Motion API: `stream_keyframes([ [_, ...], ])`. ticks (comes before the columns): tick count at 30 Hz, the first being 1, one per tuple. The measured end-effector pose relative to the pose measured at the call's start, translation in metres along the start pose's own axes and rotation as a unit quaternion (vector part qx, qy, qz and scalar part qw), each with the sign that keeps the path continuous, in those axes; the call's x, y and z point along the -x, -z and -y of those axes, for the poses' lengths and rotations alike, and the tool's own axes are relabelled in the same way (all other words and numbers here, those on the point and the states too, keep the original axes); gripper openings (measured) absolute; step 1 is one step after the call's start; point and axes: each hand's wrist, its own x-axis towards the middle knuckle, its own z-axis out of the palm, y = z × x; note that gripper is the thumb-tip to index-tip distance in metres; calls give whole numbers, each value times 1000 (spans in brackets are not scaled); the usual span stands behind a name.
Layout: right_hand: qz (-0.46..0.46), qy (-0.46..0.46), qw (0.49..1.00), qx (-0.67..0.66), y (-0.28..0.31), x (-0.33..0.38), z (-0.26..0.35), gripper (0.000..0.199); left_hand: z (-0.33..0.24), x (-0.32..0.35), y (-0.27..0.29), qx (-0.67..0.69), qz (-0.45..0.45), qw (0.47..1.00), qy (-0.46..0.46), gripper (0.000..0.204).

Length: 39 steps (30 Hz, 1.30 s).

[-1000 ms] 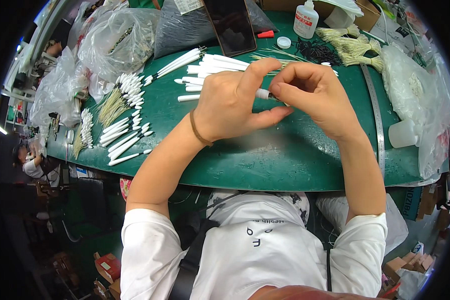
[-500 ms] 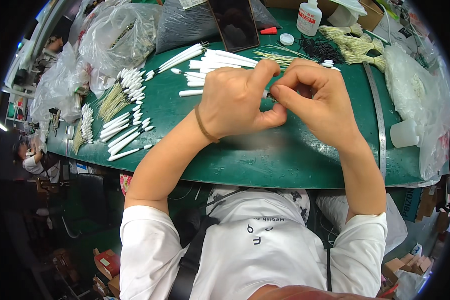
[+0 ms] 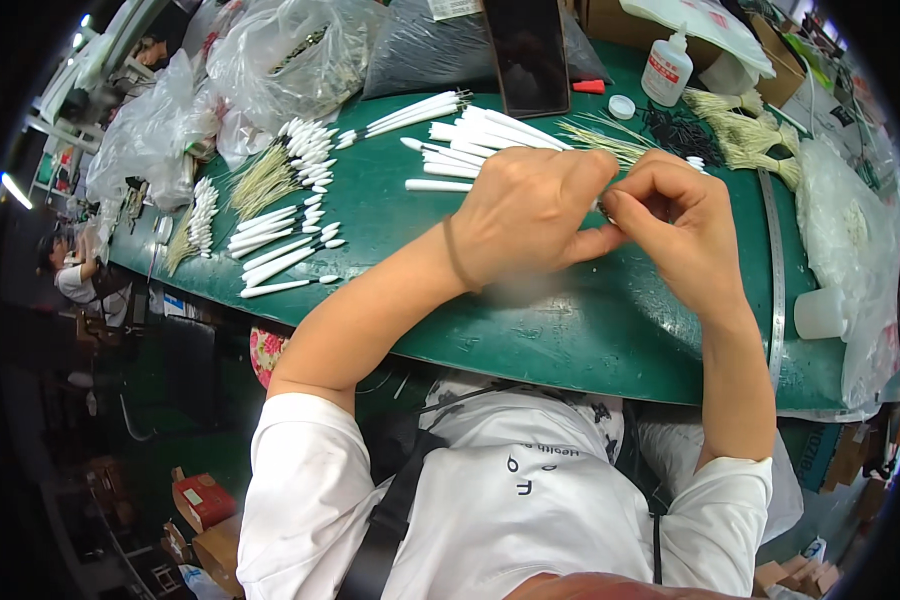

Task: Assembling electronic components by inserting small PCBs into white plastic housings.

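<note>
Above the green table, my left hand and my right hand meet fingertip to fingertip. Both are closed in a pinch. A small dark, shiny bit shows between the fingertips; the rest of what they hold is hidden. Just beyond my left hand lies a bundle of white tapered sticks. To the left are finished-looking white sticks with dark necks and white oval tips. Bunches of pale thin stems with white oval heads lie beside them. Past my right hand are pale yellowish stems and short black pieces.
At the back stand a phone, a white squeeze bottle and a white cap. A metal ruler runs along the right, near a white cup. Clear plastic bags fill the back left; a tied pale bundle lies right.
The whole view has shifted, so the table things sit further right in it. My hands stay pinched together; the whitish end glimpsed between them is now mostly covered by fingers.
</note>
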Motion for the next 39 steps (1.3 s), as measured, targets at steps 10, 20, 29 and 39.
stream_keyframes([
  [10,-55,-48,997,-11,14,-13,-23,17,112,17,28,-109,134,984,50,33],
  [20,-46,-53,998,1,13,-13,-27,15,177,49,6,-198,136,959,148,24],
  [29,-5,-31,989,142,17,-12,-47,15,170,42,30,-182,117,969,121,22],
  [39,140,-41,926,347,8,-6,-49,18,94,69,141,-32,71,967,242,18],
])
